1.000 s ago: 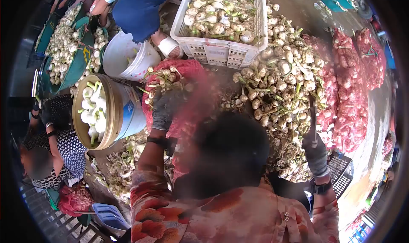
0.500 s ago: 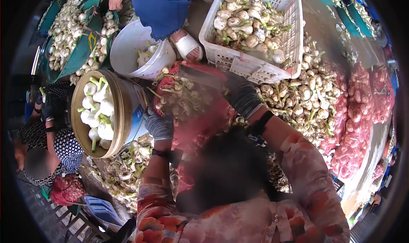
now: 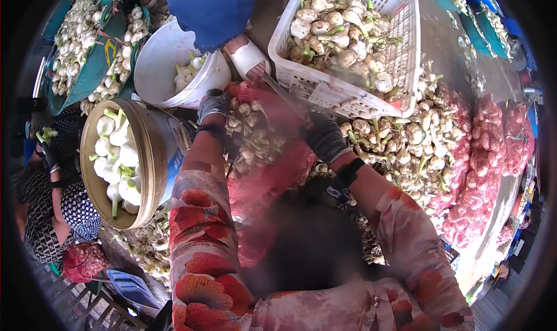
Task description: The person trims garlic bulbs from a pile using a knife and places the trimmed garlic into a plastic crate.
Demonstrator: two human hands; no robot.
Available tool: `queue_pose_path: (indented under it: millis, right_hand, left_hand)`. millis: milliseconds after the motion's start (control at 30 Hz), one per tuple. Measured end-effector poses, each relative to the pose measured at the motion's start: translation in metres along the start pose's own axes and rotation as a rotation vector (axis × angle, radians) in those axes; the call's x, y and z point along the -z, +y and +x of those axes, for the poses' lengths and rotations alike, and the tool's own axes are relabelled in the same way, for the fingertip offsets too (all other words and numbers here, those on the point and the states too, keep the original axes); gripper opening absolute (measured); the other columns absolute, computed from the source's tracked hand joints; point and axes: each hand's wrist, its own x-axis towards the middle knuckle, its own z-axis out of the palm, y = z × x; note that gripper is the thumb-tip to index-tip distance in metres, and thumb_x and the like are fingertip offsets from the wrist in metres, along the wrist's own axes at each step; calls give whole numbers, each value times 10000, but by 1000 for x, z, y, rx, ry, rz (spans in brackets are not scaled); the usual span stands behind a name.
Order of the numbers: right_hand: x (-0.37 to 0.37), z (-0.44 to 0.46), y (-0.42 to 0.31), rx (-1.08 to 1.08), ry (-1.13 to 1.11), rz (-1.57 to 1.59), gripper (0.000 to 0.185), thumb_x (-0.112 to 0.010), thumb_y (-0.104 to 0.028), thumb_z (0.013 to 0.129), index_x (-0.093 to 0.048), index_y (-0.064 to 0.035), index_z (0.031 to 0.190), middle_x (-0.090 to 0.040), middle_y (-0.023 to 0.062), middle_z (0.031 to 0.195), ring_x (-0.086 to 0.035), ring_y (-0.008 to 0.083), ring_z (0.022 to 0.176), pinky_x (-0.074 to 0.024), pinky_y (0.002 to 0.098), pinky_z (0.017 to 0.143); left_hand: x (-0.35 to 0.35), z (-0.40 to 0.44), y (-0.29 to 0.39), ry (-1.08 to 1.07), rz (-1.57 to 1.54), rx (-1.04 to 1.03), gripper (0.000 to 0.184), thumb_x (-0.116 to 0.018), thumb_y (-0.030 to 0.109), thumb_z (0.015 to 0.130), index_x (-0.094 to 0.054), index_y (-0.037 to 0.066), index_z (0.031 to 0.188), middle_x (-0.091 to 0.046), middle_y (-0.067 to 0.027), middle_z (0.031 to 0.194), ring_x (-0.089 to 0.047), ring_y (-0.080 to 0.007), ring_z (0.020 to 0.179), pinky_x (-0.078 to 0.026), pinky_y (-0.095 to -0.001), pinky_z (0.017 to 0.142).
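My right hand (image 3: 325, 136), in a grey glove, grips a knife (image 3: 285, 96) whose blade points forward and left, seen almost edge-on. My left hand (image 3: 214, 105), also gloved, is at the far left edge of a red mesh sack (image 3: 270, 105), close to the white bucket. Its fingers look curled; what they hold, if anything, is hidden. Garlic bulbs (image 3: 255, 136) with stems lie on the sack between my hands, partly blurred. Left of my arm stands a tilted bucket (image 3: 152, 186) of trimmed white garlic (image 3: 119, 162).
A white bucket (image 3: 168, 58) with a few bulbs and a white crate (image 3: 348, 96) of garlic stand ahead. Loose garlic (image 3: 406, 139) and full red mesh sacks (image 3: 484, 162) lie right. A person's sandalled foot (image 3: 250, 59) is ahead; another person (image 3: 64, 203) sits left.
My left hand has moved forward, from beside the tilted bucket to the sack's far edge near the white bucket. The knife has turned from showing its broad side to nearly edge-on.
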Motion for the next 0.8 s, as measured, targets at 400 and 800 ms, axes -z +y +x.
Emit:
queue_pose_path:
  millis: [400, 800]
  right_hand:
    - [3, -18, -4, -48, 7, 101, 435, -630, -265, 810, -511, -45, 1166, -628, 214, 1033, -611, 415, 953, -494, 474, 804]
    - [26, -41, -18, 237, 228, 166, 214, -616, -115, 819, -513, -29, 986, -557, 180, 827, -575, 340, 750, -477, 415, 661]
  left_hand:
    - [21, -80, 12, 618, -222, -613, 264, -675, 110, 766, -628, 33, 1014, -579, -221, 1035, -562, -396, 1000, -453, -438, 884]
    - [17, -114, -50, 479, 836, -324, 622, -580, 275, 820, -427, 74, 1388, -536, -223, 1292, -432, -405, 1271, -215, -561, 1093]
